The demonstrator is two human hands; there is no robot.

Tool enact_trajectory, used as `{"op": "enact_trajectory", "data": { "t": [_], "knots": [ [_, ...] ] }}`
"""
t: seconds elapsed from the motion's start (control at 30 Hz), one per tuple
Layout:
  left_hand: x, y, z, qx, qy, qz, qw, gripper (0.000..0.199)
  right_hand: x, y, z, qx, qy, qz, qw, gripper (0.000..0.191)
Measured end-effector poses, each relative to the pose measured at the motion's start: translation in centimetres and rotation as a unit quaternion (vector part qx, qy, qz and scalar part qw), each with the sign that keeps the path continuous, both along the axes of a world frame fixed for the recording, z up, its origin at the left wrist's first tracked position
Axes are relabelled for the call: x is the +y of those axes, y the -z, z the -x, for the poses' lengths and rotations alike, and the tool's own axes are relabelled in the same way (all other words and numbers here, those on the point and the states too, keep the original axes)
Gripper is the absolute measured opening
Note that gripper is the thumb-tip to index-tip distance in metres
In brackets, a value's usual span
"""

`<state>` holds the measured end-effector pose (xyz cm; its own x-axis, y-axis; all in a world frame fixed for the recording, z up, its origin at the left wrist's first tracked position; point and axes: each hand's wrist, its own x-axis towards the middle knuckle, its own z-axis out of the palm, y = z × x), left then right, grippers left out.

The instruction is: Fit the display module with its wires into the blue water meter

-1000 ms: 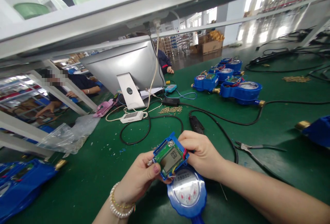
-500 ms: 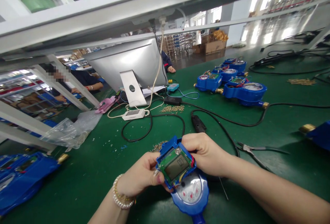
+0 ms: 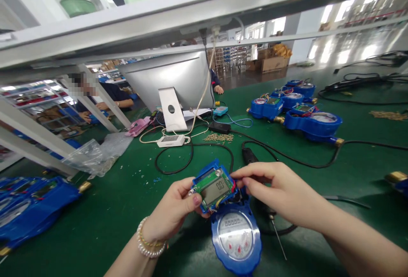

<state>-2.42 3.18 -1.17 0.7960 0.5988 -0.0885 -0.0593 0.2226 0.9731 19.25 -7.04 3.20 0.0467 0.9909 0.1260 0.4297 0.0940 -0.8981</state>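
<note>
My left hand grips the blue electronics housing of a water meter, thumb on its near left edge. Inside the housing sits a green circuit board with a lit LCD showing digits. My right hand has thumb and index finger closed at the housing's right edge, by the red wires. Just below, the round dial of the same blue water meter faces up. A thin metal shaft points out from under my right hand. Behind that hand lies a black tool handle.
Several blue water meters stand at the back right and at the left. Loose screws, a white adapter and black cables lie ahead. A monitor stands under a shelf. A co-worker sits beyond.
My right hand has shifted slightly right, its grip on the housing reduced to the fingertips. More of the dial shows, and the LCD digits are now readable. The view has swung a little left.
</note>
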Motion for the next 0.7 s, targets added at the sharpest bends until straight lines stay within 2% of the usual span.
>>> {"op": "enact_trajectory", "data": {
  "t": [0.1,0.23,0.37,0.5,0.6,0.7],
  "knots": [
    [0.1,0.0,0.2,0.003,-0.018,-0.037,0.999,0.04,-0.4,-0.6,0.2,0.094,-0.038,0.057,0.993,0.021],
    [-0.4,-0.4,0.1,0.01,-0.026,-0.06,0.998,0.036,-0.6,-0.3,1.0,0.122,-0.073,0.058,0.988,0.022],
    [-0.7,-0.9,0.0,0.002,-0.019,-0.066,0.998,0.038,-0.7,0.2,1.2,0.017,-0.04,-0.009,0.999,0.018],
    [-0.3,-0.7,0.1,0.003,-0.012,-0.102,0.995,0.039,-0.9,0.5,0.9,-0.085,-0.056,-0.08,0.992,0.012],
    [0.1,-0.4,0.2,-0.006,-0.007,-0.131,0.991,0.041,-1.0,0.6,1.0,-0.123,-0.071,-0.121,0.982,0.016],
    [0.2,-0.3,0.3,-0.016,-0.003,-0.133,0.991,0.042,-1.1,0.7,1.1,-0.107,-0.073,-0.11,0.986,0.017]
  ]
}}
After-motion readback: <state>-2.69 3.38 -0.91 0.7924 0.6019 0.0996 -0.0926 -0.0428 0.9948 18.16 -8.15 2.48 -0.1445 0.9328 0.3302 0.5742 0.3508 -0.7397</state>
